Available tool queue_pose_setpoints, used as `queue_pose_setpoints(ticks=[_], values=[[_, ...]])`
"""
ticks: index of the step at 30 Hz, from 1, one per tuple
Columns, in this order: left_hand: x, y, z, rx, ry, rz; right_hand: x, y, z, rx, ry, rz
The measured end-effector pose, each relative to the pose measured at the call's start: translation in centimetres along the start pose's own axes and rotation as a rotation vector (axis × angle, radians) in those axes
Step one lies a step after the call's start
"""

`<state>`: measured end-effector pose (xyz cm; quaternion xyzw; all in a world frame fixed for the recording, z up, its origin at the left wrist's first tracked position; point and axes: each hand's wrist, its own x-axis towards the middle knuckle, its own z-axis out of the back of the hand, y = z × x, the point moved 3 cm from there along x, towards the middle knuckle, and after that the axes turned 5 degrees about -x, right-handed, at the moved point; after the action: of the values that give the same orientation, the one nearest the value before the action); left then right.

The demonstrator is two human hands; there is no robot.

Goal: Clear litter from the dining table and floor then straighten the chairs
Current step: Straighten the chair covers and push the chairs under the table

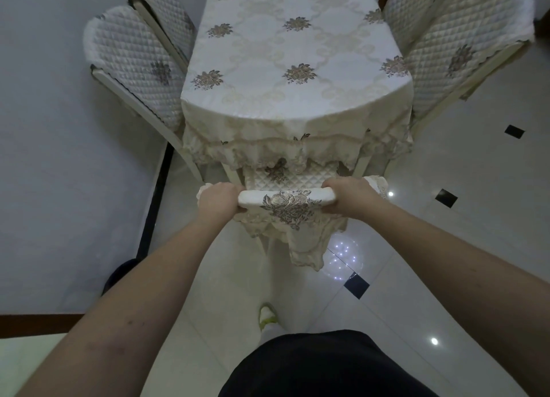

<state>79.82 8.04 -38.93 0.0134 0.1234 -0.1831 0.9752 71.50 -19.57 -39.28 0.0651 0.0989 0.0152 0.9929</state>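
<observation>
Left hand (218, 199) and right hand (348, 195): each a closed grip, fingers curled round the top rail of the near chair (285, 198). Between the two grips, a cream quilted cover with a brown embroidered flower, lace hem hanging below. Seat just beyond the grips, tucked under the counter (297, 69) with its flowered cream cloth. Further off, left of the left grip, two quilted chairs (134, 66) angled against the counter; right of the right grip, two more (455, 54). Beneath the grips, glossy floor (431, 248) with black diamond insets; a slippered foot (268, 314) nearer the body.
</observation>
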Motion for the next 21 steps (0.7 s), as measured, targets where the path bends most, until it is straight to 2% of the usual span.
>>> queue_pose_setpoints(ticks=[6,14,18,21], values=[[0.6,0.7,-0.6,0.052,-0.011,0.001,-0.2,-0.9,0.6,-0.11,0.008,-0.066],[0.6,0.6,-0.1,0.036,-0.015,-0.025,0.0,-0.2,0.7,-0.088,0.088,-0.145],[0.4,0.8,-0.1,0.047,0.008,-0.024,-0.1,0.4,0.7,-0.143,0.145,-0.143],[0.3,0.9,0.0,0.051,0.004,-0.019,-0.5,0.6,0.4,-0.148,0.104,-0.12]])
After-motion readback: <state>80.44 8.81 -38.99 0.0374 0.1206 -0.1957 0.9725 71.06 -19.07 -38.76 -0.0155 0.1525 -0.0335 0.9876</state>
